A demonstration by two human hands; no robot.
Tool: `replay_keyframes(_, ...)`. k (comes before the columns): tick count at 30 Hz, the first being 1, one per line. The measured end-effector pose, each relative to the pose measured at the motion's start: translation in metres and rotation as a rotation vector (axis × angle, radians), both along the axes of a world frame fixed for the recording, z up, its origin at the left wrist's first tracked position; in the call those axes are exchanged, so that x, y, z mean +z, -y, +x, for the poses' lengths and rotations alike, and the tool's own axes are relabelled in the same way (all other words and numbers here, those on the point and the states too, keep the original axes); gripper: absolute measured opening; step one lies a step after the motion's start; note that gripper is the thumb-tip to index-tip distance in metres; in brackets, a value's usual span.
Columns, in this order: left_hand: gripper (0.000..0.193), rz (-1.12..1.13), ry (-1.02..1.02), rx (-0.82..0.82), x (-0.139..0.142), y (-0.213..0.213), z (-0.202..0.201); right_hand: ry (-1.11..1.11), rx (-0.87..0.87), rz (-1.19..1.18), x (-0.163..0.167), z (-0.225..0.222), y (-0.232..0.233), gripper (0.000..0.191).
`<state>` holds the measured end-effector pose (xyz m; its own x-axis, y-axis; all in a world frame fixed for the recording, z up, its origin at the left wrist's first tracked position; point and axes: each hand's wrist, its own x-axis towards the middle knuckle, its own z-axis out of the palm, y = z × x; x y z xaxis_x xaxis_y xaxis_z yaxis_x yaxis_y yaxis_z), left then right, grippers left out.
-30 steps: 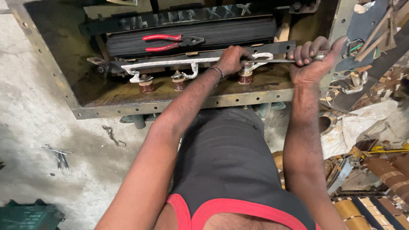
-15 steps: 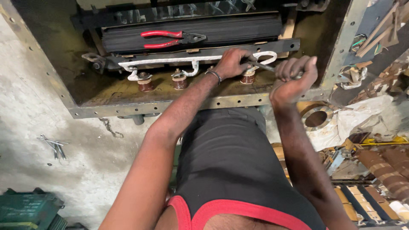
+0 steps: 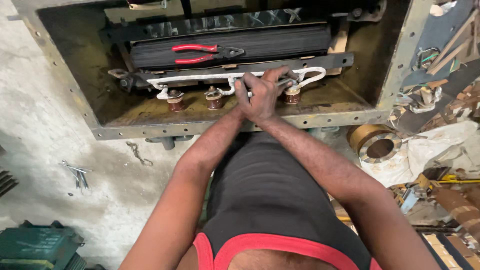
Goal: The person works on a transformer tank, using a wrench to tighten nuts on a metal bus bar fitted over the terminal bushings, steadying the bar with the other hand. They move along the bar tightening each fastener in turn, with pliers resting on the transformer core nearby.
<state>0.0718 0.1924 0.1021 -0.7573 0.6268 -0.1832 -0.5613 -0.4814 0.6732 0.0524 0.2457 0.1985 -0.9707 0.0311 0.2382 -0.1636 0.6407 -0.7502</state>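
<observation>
Nearest us, both our forearms reach out over our black garment to the front edge of the open metal housing (image 3: 235,126). Our left hand (image 3: 248,95) and right hand (image 3: 272,92) are clenched together, one over the other, on a metal tool (image 3: 289,80) at the white-wrapped lead (image 3: 200,78), just beside the right brown insulator (image 3: 291,96). We judge the work here mid-way: the tool is on the joint, while the two brown insulators (image 3: 175,104) to the left stand untouched. Farther back, red-handled pliers (image 3: 200,54) lie unused on the black core. Compared with half a second ago, our right hand has come in from the right to close over the left.
</observation>
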Motion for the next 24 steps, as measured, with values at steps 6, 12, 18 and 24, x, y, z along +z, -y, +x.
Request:
replay_keyframes(6, 0.044, -0.573, -0.333, -0.033, 0.018, -0.012, -0.039, 0.104, 0.146, -0.214, 0.035, 0.005, -0.047, 0.03)
replay_keyframes(12, 0.04, -1.183, -0.712, -0.329, 0.047, -0.039, -0.04, 0.004, -0.011, 0.019, 0.027, 0.023, -0.112, 0.016)
replay_keyframes(18, 0.038, -1.052, -0.853, -0.02, 0.057, -0.02, -0.015, 0.495, -0.259, 0.059, 0.041, 0.025, -0.205, 0.027)
replay_keyframes(24, 0.037, -0.999, -0.762, -0.046, 0.028, -0.018, -0.031, 0.748, 0.233, 0.673, 0.037, 0.025, -0.235, 0.021)
